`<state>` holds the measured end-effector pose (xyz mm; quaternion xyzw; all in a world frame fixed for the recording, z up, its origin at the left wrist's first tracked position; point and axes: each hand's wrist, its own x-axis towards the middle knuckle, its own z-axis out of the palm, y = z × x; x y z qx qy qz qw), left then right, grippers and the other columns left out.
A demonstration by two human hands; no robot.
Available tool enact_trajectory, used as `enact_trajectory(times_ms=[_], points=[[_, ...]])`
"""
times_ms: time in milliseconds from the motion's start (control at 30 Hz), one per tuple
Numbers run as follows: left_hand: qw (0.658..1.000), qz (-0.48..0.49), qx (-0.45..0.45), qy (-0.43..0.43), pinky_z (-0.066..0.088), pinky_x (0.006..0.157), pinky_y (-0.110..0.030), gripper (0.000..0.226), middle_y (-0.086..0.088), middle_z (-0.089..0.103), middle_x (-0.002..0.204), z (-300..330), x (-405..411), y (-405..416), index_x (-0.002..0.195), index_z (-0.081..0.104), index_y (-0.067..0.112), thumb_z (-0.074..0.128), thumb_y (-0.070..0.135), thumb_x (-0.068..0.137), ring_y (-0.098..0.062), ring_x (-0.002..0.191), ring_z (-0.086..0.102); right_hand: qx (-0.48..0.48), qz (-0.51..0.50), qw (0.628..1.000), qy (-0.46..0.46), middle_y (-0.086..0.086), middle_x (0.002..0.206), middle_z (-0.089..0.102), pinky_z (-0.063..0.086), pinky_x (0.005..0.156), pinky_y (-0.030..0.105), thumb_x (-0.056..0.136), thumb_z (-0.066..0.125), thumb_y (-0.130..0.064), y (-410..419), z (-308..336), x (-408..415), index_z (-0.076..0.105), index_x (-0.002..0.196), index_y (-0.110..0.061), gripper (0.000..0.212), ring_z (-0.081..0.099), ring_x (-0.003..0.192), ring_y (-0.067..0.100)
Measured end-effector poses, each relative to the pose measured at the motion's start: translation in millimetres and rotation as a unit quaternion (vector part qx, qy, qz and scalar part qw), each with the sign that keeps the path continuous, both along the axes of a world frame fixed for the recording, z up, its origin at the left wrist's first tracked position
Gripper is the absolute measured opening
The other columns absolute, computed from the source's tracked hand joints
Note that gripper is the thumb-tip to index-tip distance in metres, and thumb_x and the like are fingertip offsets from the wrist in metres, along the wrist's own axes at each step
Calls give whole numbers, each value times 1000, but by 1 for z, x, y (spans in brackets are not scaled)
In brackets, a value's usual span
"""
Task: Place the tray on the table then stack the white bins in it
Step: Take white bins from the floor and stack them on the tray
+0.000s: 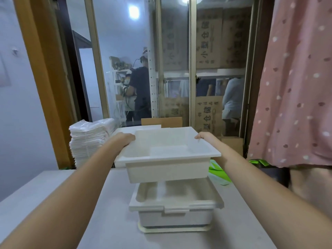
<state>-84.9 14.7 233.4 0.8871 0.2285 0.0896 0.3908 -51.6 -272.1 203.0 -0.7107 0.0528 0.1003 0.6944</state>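
A white bin (167, 151) was held in the air by both hands, level and directly above a second white bin (177, 203), with a clear gap between the two. The left hand (125, 138) was curled over the left rim of the raised bin, and the right hand (206, 138) was curled over the right rim, so each grip was closed on that bin; the fingertips under the rim could not be seen. The lower bin was seated in a shallow cream tray (172, 229), of which only the front edge was visible beneath it. The tray was set on the grey worktop (53, 194), near its middle.

A tall pile of white packets (89, 141) was seen beyond the worktop's far left edge. Behind it, glass doors (125, 60) were seen, with cardboard boxes (208, 38) and other people behind the panes. A pink spotted curtain (296, 87) was hung at the right, and something bright green (219, 172) was partly hidden beside the right forearm.
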Motion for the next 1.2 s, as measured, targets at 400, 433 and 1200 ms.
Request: enact_trajectory(times_ms=[400, 433, 1200], points=[[759, 171, -614, -133, 30, 106, -59, 96, 0, 32, 152, -30, -23, -52, 148, 21, 33, 46, 79, 67, -34, 135, 36, 78, -145, 986, 37, 13, 96, 54, 43, 67, 42, 74, 49, -16, 22, 3, 14, 45, 124, -15, 50, 51, 80, 29], [757, 173, -615, -137, 28, 106, -62, 99, 0, 25, 155, -28, -27, -65, 149, 17, 36, 46, 80, 65, -34, 137, 33, 77, -154, 984, 35, 12, 92, 53, 43, 68, 42, 74, 49, -15, 27, 3, 12, 44, 124, -16, 50, 50, 77, 28], [852, 32, -513, -101, 52, 86, -44, 41, -8, 66, 89, -27, -10, -26, 102, 61, 16, 49, 51, 84, -29, 83, 62, 75, -162, 982, 54, 9, 132, 51, 40, 94, 47, 83, 43, -68, -26, -14, 12, 51, 131, -17, 71, 48, 116, 33]])
